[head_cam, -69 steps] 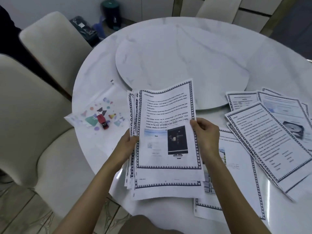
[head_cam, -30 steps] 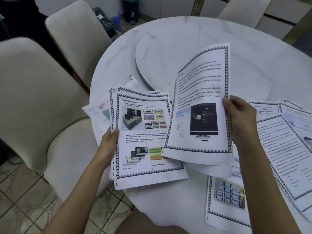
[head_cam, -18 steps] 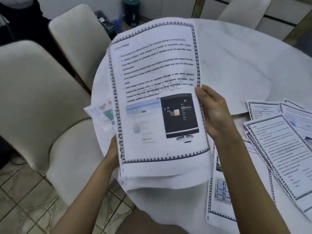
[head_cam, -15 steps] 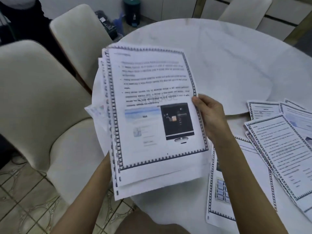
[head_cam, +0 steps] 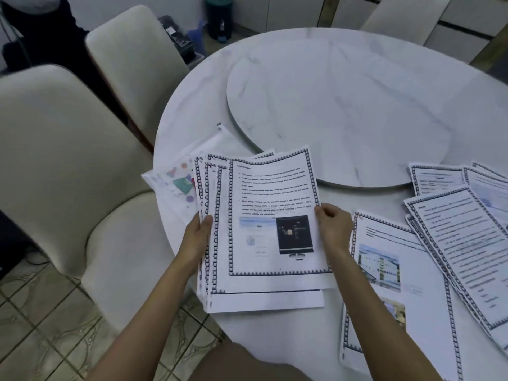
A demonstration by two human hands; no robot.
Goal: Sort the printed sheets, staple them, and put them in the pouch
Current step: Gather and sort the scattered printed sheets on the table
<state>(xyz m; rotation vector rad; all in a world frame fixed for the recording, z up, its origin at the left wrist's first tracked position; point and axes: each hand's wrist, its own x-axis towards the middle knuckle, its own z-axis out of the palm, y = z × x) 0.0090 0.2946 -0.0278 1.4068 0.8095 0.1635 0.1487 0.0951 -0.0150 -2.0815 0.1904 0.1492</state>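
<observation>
A round marble turntable [head_cam: 343, 105] sits in the middle of a white marble table [head_cam: 192, 100], and everything else is placed from it here. Just off the turntable's near edge, both hands hold a stack of printed sheets [head_cam: 269, 243], loosely fanned so that the black-and-white borders of the lower pages show along its left and bottom. The top page carries bulleted text above a picture of a dark screen. The left hand [head_cam: 196, 237] grips the stack's left edge, thumb on top and fingers underneath. The right hand [head_cam: 334, 225] pinches the right edge, thumb lying on the top page and fingers curled below. The stack's far corner reaches almost to the turntable's rim; its near left corner juts past the table edge. I cannot tell whether the stack rests on the table or is lifted off it.

To the near left of the turntable lies a clear pouch [head_cam: 176, 182] with a colourful print, partly covered by the stack. To the turntable's near right lies a loose sheet with photos [head_cam: 384, 276], and beyond it a fan of bordered sheets [head_cam: 461, 243], touching and overlapping one another. Two cream chairs [head_cam: 55, 160] stand left of the turntable, off the table.
</observation>
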